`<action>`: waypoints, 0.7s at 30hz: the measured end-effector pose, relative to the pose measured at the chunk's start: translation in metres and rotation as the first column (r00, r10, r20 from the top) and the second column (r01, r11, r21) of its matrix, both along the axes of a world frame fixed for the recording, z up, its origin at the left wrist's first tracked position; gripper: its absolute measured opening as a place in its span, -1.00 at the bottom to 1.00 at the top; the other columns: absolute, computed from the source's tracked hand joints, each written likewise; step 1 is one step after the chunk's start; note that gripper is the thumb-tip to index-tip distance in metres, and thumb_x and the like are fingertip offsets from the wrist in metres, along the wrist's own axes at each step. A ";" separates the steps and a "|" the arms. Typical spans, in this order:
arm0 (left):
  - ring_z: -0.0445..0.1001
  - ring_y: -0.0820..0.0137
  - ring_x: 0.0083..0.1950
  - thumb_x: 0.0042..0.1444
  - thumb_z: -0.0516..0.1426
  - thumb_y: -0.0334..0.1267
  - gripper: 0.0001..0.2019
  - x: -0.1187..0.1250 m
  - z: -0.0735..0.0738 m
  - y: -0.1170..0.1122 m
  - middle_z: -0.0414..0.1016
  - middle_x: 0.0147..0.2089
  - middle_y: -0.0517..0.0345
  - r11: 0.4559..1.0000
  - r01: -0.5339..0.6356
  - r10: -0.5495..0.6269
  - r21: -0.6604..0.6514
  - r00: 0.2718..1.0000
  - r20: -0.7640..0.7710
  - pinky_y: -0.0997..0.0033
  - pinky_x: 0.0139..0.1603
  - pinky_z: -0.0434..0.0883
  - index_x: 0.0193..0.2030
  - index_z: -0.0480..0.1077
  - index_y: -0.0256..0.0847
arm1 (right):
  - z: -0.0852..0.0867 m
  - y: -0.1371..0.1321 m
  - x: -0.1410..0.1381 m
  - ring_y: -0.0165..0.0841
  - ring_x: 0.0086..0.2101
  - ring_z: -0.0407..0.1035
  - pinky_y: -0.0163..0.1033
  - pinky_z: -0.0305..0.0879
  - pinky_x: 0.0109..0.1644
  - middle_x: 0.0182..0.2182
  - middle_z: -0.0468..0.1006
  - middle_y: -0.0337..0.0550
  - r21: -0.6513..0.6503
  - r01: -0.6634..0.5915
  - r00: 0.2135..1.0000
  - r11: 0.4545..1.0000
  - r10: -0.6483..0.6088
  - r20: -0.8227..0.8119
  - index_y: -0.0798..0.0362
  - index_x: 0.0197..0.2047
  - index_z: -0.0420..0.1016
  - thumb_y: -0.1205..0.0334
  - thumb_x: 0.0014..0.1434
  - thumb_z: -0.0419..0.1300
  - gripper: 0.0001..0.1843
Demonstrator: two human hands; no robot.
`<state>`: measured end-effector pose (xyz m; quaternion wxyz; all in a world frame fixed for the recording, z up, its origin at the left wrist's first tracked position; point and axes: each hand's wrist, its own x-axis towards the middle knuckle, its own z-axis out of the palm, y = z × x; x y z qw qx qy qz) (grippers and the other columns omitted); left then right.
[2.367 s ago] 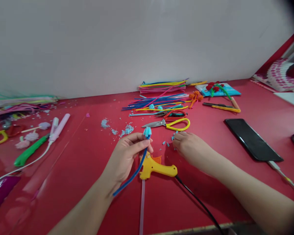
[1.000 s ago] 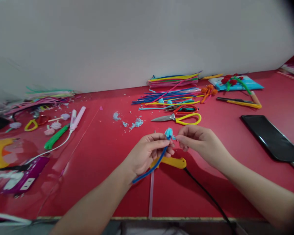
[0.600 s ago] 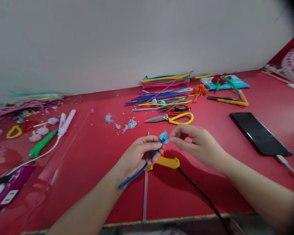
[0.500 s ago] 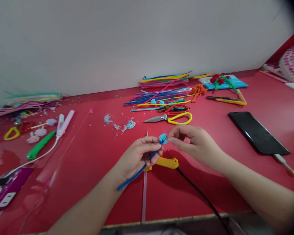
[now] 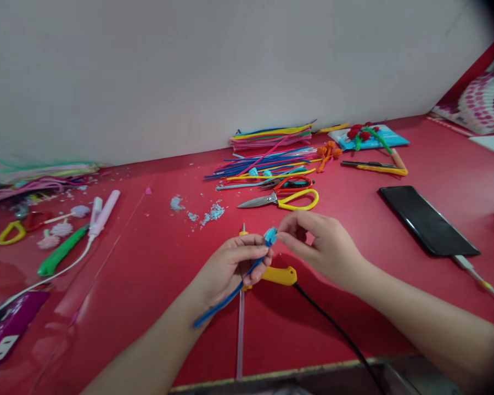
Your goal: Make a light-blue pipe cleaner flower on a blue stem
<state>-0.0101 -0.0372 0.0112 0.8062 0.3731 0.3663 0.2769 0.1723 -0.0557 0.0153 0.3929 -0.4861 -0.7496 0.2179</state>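
Observation:
My left hand [image 5: 242, 258] is closed in a pinch on a dark blue pipe-cleaner stem, whose loose end slants down past the wrist. At the stem's top sits a small light-blue pipe-cleaner flower [image 5: 270, 236], bunched like a bud. The thumb and forefinger of my right hand [image 5: 313, 241] are pinched together on the flower's right edge. Beneath my left hand lies a yellow hot glue gun [image 5: 282, 275], partly hidden, with a clear glue stick [image 5: 240, 334] running toward the table's front edge.
Behind my hands lie yellow-handled scissors [image 5: 298, 200], red-handled pliers [image 5: 292, 185], pipe cleaners [image 5: 267, 162] and blue fuzz clippings [image 5: 213, 214]. A phone [image 5: 426, 219] is at right. A pink cordless-looking tool [image 5: 107, 213], green-handled tool [image 5: 61, 252] and purple power strip [image 5: 16, 323] lie left.
The light-blue strand that stuck out toward my right hand is now folded in closer to the flower. Both hands stay close together; the whole view has shifted slightly.

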 end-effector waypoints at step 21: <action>0.21 0.64 -0.70 -0.01 0.16 -0.37 -0.93 0.002 0.000 -0.002 0.36 -0.60 0.21 1.000 -0.009 0.009 0.015 0.999 0.050 0.68 -0.73 0.09 -0.45 0.37 -0.32 | -0.007 -0.009 -0.006 -0.46 -0.50 0.24 -0.33 0.15 -0.43 -0.44 0.41 -0.19 0.381 0.024 0.975 0.924 -0.105 0.194 0.10 -0.17 0.34 0.26 0.19 0.08 -0.85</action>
